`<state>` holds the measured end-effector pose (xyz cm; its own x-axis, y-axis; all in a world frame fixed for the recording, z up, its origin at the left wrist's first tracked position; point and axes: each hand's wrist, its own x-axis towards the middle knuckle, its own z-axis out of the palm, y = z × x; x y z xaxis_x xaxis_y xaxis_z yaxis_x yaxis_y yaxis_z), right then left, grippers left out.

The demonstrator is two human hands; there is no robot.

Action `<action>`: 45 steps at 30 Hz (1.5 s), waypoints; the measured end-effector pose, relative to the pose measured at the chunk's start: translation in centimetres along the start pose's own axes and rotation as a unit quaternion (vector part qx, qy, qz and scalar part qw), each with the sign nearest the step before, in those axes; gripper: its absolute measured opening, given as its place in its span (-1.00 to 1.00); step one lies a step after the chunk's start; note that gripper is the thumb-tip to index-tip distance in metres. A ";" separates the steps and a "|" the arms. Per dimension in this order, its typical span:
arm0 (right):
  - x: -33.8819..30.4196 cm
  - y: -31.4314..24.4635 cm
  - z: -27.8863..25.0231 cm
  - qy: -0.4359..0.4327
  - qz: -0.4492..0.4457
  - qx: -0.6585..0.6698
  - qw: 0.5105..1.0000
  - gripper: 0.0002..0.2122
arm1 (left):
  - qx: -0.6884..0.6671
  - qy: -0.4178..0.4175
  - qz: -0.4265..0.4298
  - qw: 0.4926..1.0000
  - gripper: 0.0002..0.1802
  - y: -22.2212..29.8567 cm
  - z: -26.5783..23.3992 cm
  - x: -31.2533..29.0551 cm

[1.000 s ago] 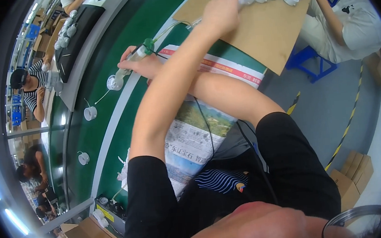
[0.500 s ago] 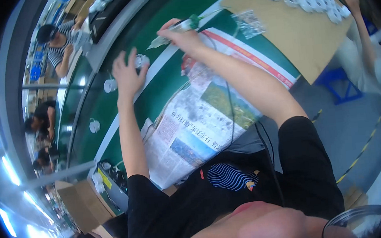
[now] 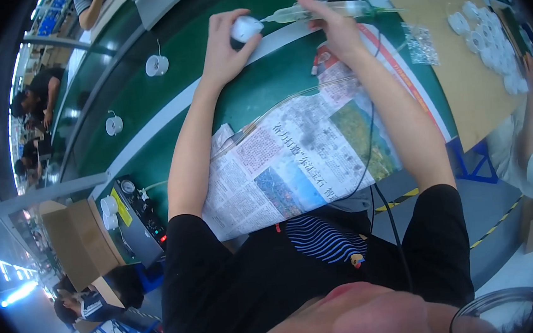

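Observation:
A white round cap-like piece (image 3: 246, 30) sits between the thumb and fingers of my left hand (image 3: 222, 53), above the green work surface (image 3: 272, 90). My right hand (image 3: 340, 30) is closed round a translucent dispensing syringe (image 3: 291, 14), which lies almost level. Its thin tip points left and reaches the edge of the white piece; I cannot tell whether they touch. A thin tube runs off the syringe's rear end. Below my hands, a newspaper sheet (image 3: 266, 160) with grey smudges covers the near part of the table.
White pieces with wires (image 3: 156, 65) stand at the left. A dispenser control box (image 3: 137, 209) with a gauge sits at lower left, beside an open carton (image 3: 79, 240). At right are a small bag of metal parts (image 3: 421, 45), several white rings (image 3: 490, 39) on cardboard (image 3: 456, 86), and another person's arm (image 3: 530, 99).
My left hand has closed on a white piece it was reaching over with spread fingers. The syringe has come level, with its tip at that piece. The whole view has shifted.

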<state>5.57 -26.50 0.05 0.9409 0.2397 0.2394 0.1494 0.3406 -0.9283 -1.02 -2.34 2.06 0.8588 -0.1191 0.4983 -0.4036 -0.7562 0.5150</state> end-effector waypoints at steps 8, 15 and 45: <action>-0.5 -0.7 1.0 -0.033 -0.029 -0.155 0.987 -0.75 | -0.182 -0.023 -0.041 0.982 -0.40 0.2 -0.2 0.3; -0.4 -0.3 0.7 -0.041 -0.012 -0.163 0.986 -0.72 | -0.203 -0.049 -0.097 0.973 -0.40 -0.6 -0.4 0.1; -0.5 -1.6 1.7 -0.003 0.015 -0.089 0.996 -0.78 | 0.242 0.033 0.025 0.969 -0.71 -2.4 0.8 -0.5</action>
<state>4.36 -25.62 1.90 0.9444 0.2524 0.2110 0.1725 0.1662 -0.9709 -0.27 -0.98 0.03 0.8134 -0.1337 0.5662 -0.2353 -0.9657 0.1100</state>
